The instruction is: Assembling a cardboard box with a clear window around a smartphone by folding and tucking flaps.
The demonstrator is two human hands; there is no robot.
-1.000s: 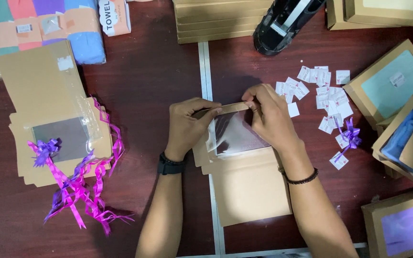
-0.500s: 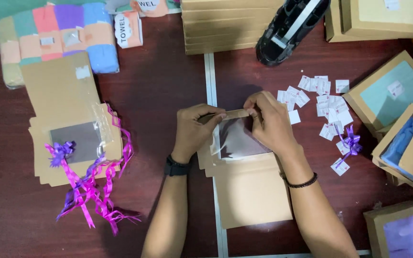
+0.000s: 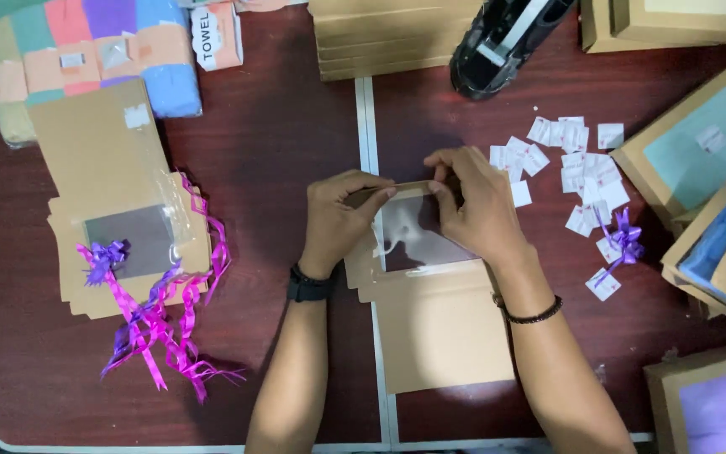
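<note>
A flat brown cardboard box blank (image 3: 443, 324) with a clear window (image 3: 418, 231) lies at the middle of the dark red table (image 3: 287, 143). My left hand (image 3: 338, 214) pinches the blank's far flap at its left end. My right hand (image 3: 476, 202) pinches the same flap at its right end, fingers curled over the edge. Both hands rest on the windowed part. A black band sits on my left wrist and a thin black bracelet on my right.
A stack of flat window blanks (image 3: 115, 181) with purple and pink ribbons (image 3: 161, 315) lies left. Folded coloured towels (image 3: 86, 50) sit top left. A black tape dispenser (image 3: 506, 38) stands top centre. White labels (image 3: 573, 164), a purple bow (image 3: 623, 240) and filled boxes (image 3: 699, 151) sit right.
The camera view has shifted slightly, so the table appears a little lower and to the right. My hands stay on the blank's far flap with fingers pressing along it.
</note>
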